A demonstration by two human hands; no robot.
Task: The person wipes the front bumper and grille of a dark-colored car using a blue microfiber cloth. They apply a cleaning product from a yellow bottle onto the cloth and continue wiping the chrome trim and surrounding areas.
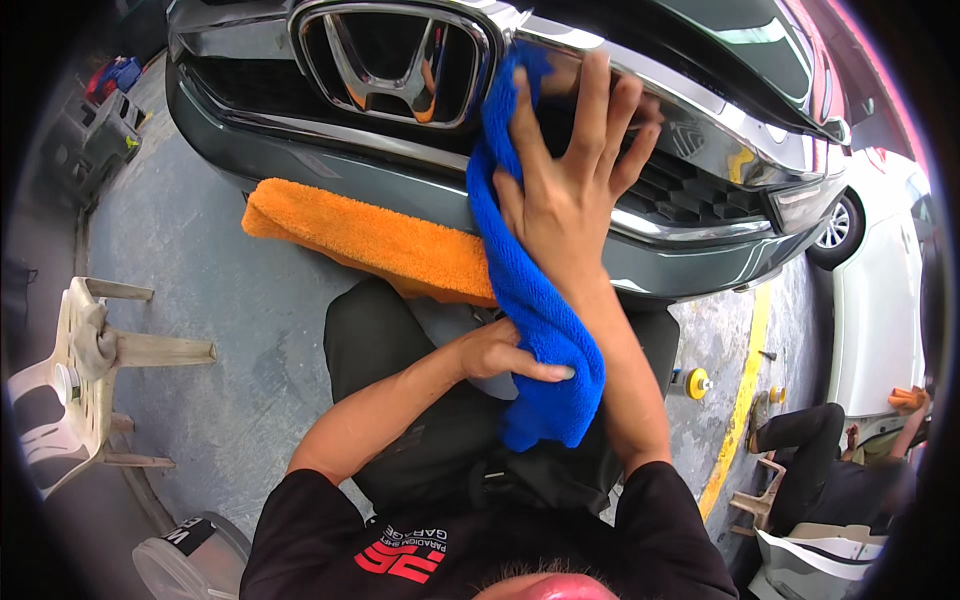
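Note:
My left hand (507,357) is closed on a long blue microfiber cloth (535,310), thumb on top, above my lap. The cloth runs up past my right wrist to the chrome trim beside the car's badge (395,65). Spread wide, my right hand (575,170) reaches up in front of the car grille (690,190); its fingertips are at the chrome strip (640,70). Its thumb and index finger lie along the cloth's upper end. An orange microfiber towel (365,235) is draped by the dark bumper (400,185), left of the blue cloth.
A pale plastic stool or chair (95,350) stands at the left, with a clear bucket (190,560) below it. Yellow round pads (697,383) lie on the floor by a yellow line (740,420). Another person (840,460) sits near a white car (875,300) at the right.

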